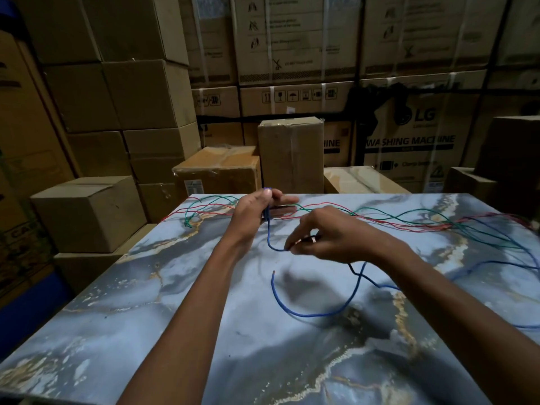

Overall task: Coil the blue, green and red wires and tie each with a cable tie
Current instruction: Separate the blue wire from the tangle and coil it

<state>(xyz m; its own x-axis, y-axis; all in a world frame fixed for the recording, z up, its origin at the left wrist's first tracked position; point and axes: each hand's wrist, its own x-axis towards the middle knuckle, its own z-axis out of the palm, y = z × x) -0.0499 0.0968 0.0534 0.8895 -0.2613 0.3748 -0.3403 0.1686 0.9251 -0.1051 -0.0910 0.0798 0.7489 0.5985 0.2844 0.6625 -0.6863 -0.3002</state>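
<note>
Coiling of the blue wire point(315, 312) at an early stage, judged from the few turns gathered so far. Left hand point(257, 213) raised above the marbled table point(163, 302), thumb and fingers pinched on a small bunch of blue loops, held upright so that fresh turns can be laid against it. Right hand point(327, 235) lower and nearer, fingertips pinched on the same wire a short way along, feeding slack toward the left; a short sagging span joining the two grips. Remainder of the blue wire trailing under the right wrist, looping across the near half of the table, its bare end lying free between the forearms, another run leaving toward the right edge. Green wire point(388, 213) and red wire point(336, 204) untouched, stretched loosely and intertwined along the far side, just beyond both hands, presumably set aside for later turns. No cable tie discernible. Stacked cardboard boxes point(117, 112) behind.
</note>
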